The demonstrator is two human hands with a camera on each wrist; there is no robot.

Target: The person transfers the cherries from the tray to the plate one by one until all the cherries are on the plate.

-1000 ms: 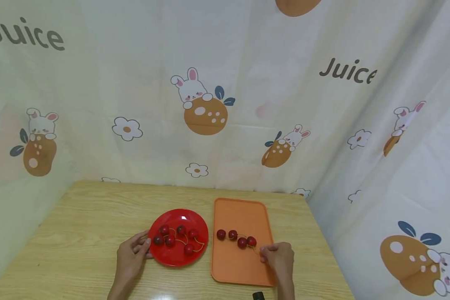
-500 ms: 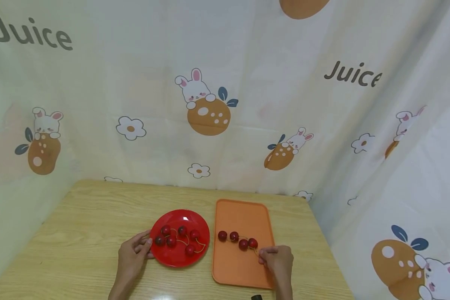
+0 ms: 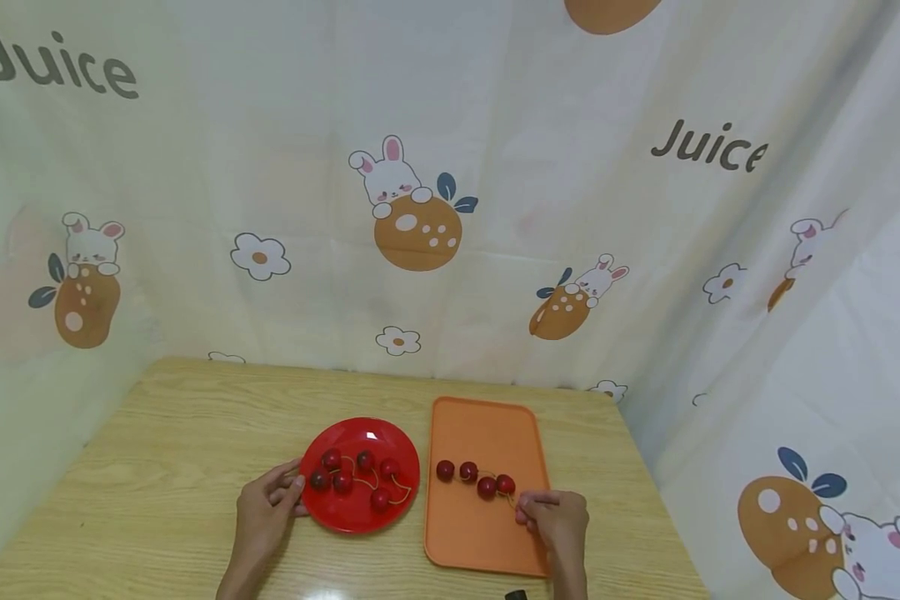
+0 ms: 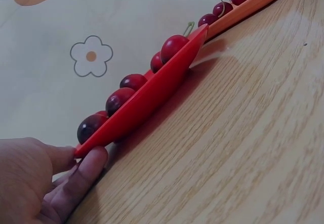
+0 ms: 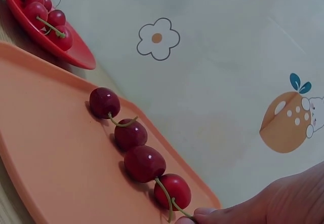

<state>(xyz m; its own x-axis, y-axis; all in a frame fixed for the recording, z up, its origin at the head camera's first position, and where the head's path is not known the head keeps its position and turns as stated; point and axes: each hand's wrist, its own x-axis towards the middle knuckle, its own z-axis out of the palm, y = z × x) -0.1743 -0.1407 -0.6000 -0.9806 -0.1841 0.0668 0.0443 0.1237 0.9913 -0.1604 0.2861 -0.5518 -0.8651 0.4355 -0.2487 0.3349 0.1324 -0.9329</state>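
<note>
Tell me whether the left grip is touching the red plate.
Touching. The left wrist view shows it: the left grip pinches the red plate at its edge, with no gap between them.

My right hand [image 3: 558, 518] hides the tip of the cherry stem [image 5: 182, 210] it pinches. My left hand [image 3: 266, 504] covers a bit of the red plate [image 3: 356, 518] at its left rim. A dark object [image 3: 517, 595] is cut off at the near edge, too little showing to name.

soft light; wrist views dimmer; glare on red plate [image 3: 348, 517]; shadow beneath
</note>
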